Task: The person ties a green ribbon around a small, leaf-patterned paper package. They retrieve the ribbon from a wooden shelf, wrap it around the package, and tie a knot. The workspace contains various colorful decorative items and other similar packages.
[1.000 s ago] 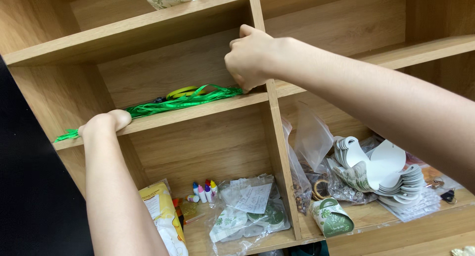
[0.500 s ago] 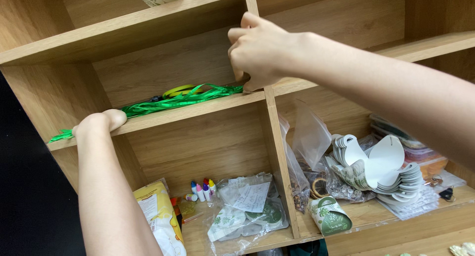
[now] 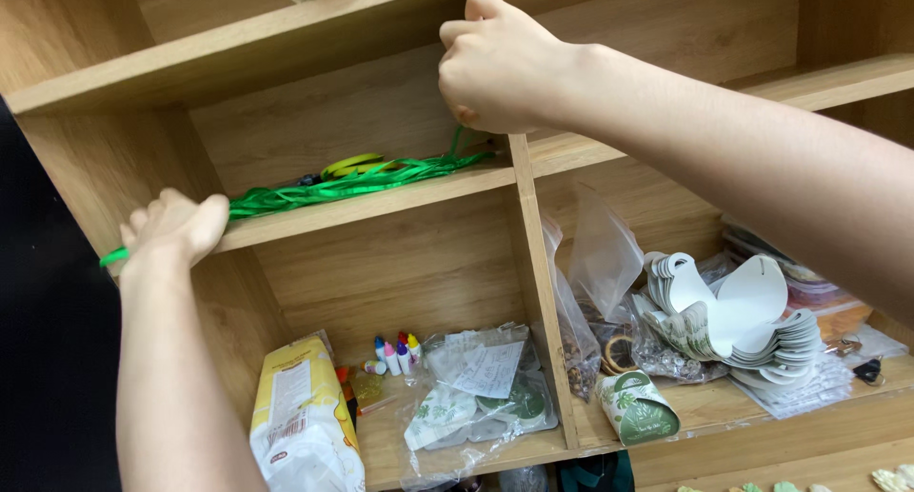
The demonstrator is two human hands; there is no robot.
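Observation:
A long green ribbon (image 3: 333, 188) lies stretched along the front edge of a wooden shelf (image 3: 381, 206). My left hand (image 3: 171, 227) is closed on the ribbon's left end at the shelf's left corner; a short green tip sticks out below the fist. My right hand (image 3: 500, 66) is closed on the ribbon's right end, held up in front of the upright divider (image 3: 538, 292). The ribbon rises from the shelf into that fist. A yellow and green roll (image 3: 350, 163) lies behind the ribbon on the shelf.
Below, the left compartment holds a yellow bag (image 3: 300, 416), small coloured bottles (image 3: 395, 352) and clear plastic bags with paper (image 3: 481, 387). The right compartment holds white cut-out card shapes (image 3: 738, 311), plastic bags (image 3: 605, 254) and a green-printed paper box (image 3: 636, 406).
My right hand has lifted the ribbon's right end slightly higher in front of the divider. My left hand has stayed at the shelf's left corner.

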